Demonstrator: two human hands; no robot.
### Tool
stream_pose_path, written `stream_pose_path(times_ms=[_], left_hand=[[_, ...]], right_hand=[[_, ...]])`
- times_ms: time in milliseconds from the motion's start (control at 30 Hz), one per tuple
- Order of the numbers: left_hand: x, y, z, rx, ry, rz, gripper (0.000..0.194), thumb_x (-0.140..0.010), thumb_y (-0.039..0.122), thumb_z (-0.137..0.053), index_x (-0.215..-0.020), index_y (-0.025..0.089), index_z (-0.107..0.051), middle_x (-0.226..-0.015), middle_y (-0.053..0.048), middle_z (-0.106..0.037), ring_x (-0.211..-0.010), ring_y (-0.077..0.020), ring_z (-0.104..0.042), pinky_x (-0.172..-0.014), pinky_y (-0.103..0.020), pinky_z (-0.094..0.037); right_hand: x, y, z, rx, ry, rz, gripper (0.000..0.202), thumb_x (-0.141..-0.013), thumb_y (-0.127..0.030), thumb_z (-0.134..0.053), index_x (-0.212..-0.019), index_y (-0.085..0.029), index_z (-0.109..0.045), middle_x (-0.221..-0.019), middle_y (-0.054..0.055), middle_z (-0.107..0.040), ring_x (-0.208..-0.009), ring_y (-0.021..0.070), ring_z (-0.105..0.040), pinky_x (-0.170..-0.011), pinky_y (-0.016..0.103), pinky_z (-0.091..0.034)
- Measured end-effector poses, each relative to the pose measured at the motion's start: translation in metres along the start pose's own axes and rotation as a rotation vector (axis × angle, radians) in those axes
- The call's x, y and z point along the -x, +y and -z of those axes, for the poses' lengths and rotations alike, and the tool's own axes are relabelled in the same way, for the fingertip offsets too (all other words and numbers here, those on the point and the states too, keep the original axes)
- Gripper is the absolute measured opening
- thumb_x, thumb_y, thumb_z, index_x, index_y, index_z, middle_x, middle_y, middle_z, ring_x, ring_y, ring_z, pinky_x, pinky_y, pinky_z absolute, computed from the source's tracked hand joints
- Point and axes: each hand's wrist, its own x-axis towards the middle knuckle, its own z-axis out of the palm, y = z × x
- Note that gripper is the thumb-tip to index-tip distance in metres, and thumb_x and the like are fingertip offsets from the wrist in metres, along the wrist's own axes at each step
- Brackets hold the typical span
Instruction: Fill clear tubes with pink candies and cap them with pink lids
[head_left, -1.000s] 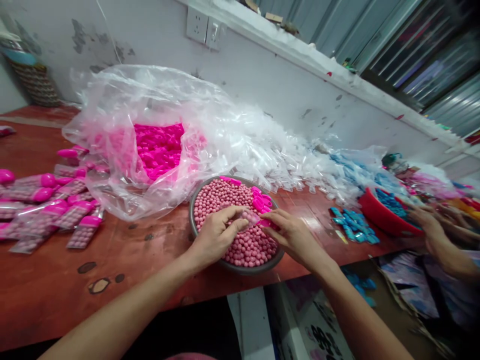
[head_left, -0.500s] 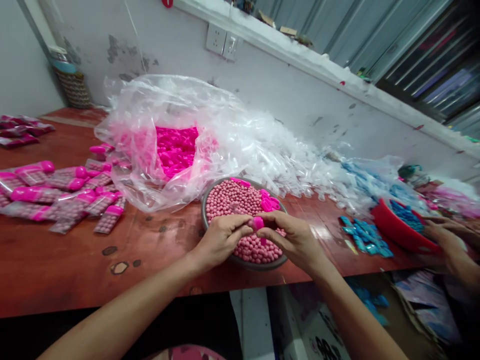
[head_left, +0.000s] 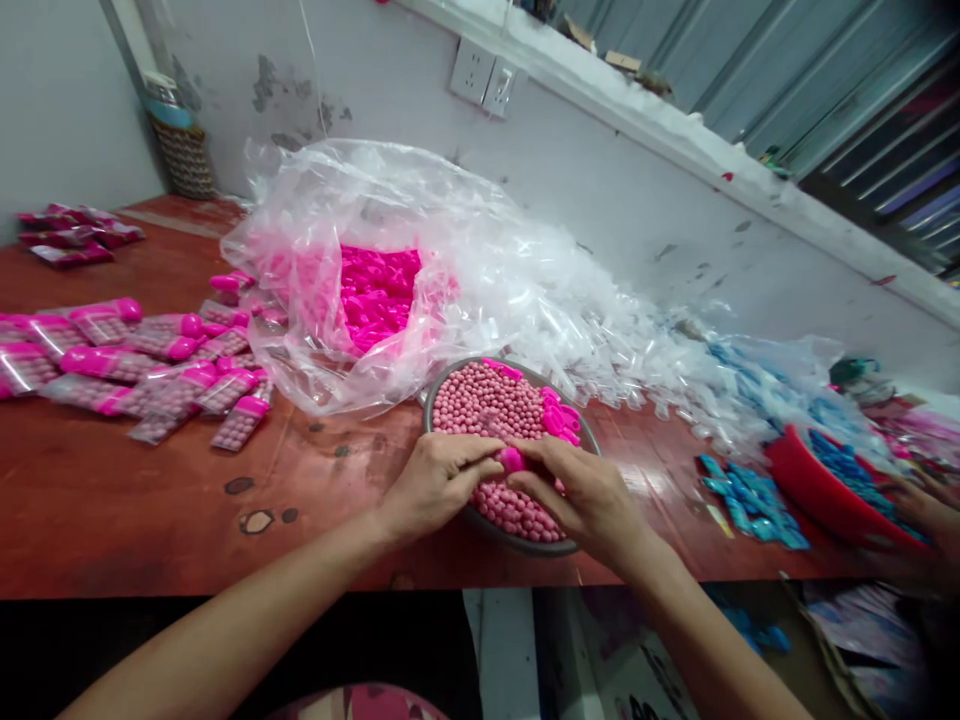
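Note:
Over a dark-rimmed bowl (head_left: 592, 440) of round pink beads (head_left: 480, 400), both hands meet with fingertips pinched. A small bright pink cap (head_left: 512, 460) shows between them. My left hand (head_left: 431, 485) grips its left side, my right hand (head_left: 589, 500) its right side. Fingers hide whatever the cap may be joined to. More pink caps (head_left: 559, 415) lie on the beads at the bowl's right edge. Behind the bowl, a clear plastic bag (head_left: 300, 385) holds many pink caps.
Filled clear tubes with pink caps (head_left: 176, 390) lie at left, near dark pink packets (head_left: 79, 235). Clear empty tubes (head_left: 570, 330) are heaped along the wall. At right are blue pieces (head_left: 754, 500), a red basin (head_left: 802, 480) and another person's hand (head_left: 919, 505).
The view has shifted, so the table items appear further right. Both hands remain together over the bowl; the pink strap hanging below the cap no longer shows.

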Motion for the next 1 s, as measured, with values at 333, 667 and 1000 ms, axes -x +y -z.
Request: stream_pose_path(times_ms=[333, 667, 1000], left_hand=[[0.005, 0.009, 0.012, 0.408, 0.157, 0.243, 0.024, -0.075, 0.024, -0.064, -0.098, 0.017, -0.070, -0.092, -0.004, -0.071, -0.086, -0.0193, -0.063, -0.076, -0.024, -0.049], [0.009, 0.004, 0.012, 0.369, 0.188, 0.190, 0.024, -0.079, 0.023, -0.062, -0.101, 0.019, -0.068, -0.093, -0.003, -0.071, -0.087, -0.0185, -0.063, -0.077, -0.024, -0.049], [0.021, 0.002, 0.012, 0.005, 0.156, -0.036, 0.023, -0.084, 0.018, -0.055, -0.104, 0.020, -0.067, -0.091, -0.004, -0.071, -0.080, -0.0164, -0.066, -0.071, -0.023, -0.050]], right_hand=[[-0.002, 0.005, -0.015, -1.091, 0.121, -0.466, 0.024, -0.065, -0.035, -0.076, -0.085, -0.022, -0.071, -0.078, 0.001, -0.067, -0.064, 0.0116, -0.061, -0.059, 0.020, -0.053], [0.006, 0.007, -0.014, -1.248, 0.160, -0.498, 0.020, -0.069, -0.028, -0.073, -0.088, -0.023, -0.070, -0.083, 0.003, -0.069, -0.072, 0.0149, -0.065, -0.070, 0.029, -0.056], [-0.021, -0.010, -0.019, -1.282, -0.076, -0.737, 0.019, -0.062, -0.025, -0.077, -0.075, -0.015, -0.067, -0.073, 0.003, -0.067, -0.067, 0.0164, -0.066, -0.065, 0.030, -0.057]])
